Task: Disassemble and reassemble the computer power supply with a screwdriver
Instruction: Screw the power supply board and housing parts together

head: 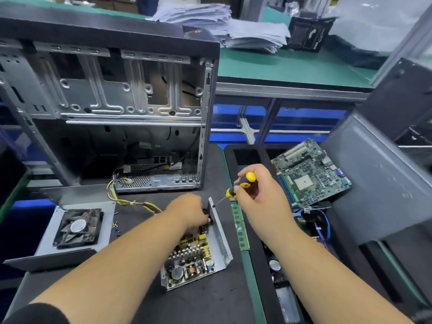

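The opened power supply [219, 239] lies on the dark mat, its circuit board [189, 260] exposed inside the grey metal shell. My right hand [259, 195] grips a yellow-and-black screwdriver [240, 184], whose tip meets a screw at the top of the shell's upright side wall. My left hand [189, 213] reaches into the far end of the supply, fingers curled around a part there; what they hold is hidden. The removed cover with its black fan [78, 228] lies to the left. Yellow cables [131, 202] run from the supply toward the case.
An empty computer case [112, 108] stands behind the work spot. Small screws [116, 226] lie by the cover. A green RAM stick [239, 226] lies right of the supply, and a motherboard [308, 174] leans in a black tray. Grey case panels [378, 178] stand at right.
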{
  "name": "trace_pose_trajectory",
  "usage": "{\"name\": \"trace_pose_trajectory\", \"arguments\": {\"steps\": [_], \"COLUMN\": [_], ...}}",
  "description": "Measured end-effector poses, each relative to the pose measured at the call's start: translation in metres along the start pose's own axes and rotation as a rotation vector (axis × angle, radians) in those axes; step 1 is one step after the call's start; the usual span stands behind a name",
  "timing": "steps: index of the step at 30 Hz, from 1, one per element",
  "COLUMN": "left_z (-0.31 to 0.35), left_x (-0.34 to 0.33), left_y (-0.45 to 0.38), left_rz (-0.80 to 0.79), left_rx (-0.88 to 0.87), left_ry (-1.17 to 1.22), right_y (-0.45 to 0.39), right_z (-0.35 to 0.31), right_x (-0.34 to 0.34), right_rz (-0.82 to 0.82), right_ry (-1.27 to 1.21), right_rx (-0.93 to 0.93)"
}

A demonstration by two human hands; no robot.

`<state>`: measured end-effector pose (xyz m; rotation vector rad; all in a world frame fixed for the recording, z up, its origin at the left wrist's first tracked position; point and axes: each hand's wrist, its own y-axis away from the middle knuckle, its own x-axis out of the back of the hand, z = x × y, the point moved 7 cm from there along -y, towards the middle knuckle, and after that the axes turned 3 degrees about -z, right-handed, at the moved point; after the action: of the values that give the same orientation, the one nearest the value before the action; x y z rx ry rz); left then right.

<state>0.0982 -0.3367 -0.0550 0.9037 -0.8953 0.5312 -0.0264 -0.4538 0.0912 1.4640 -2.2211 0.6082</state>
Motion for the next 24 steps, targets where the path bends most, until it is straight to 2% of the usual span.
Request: {"name": "trace_pose_trajectory", "arguments": {"steps": [6, 15, 17, 24], "left_z": [-0.008, -0.019, -0.019, -0.019], "left_x": [0.005, -0.001, -0.002, -0.005], "left_y": [0.001, 0.001, -0.001, -0.003], "left_rz": [0.010, -0.087, -0.102, -0.136], "left_rx": [0.043, 0.101, 0.068, 0.066], "left_ry": [0.243, 0.496, 0.557, 0.604], "right_y": [-0.001, -0.007, -0.008, -0.009], "right_z": [-0.006, -0.008, -0.009, -0.008], "right_x": [-0.006, -0.014, -0.017, -0.020], "right_rz": [-0.006, -0.050, -0.068, -0.085], "right_ry": [0.080, 0.158, 0.172, 0.183], "right_rx": [0.028, 0.057, 0.058, 0.069]}}
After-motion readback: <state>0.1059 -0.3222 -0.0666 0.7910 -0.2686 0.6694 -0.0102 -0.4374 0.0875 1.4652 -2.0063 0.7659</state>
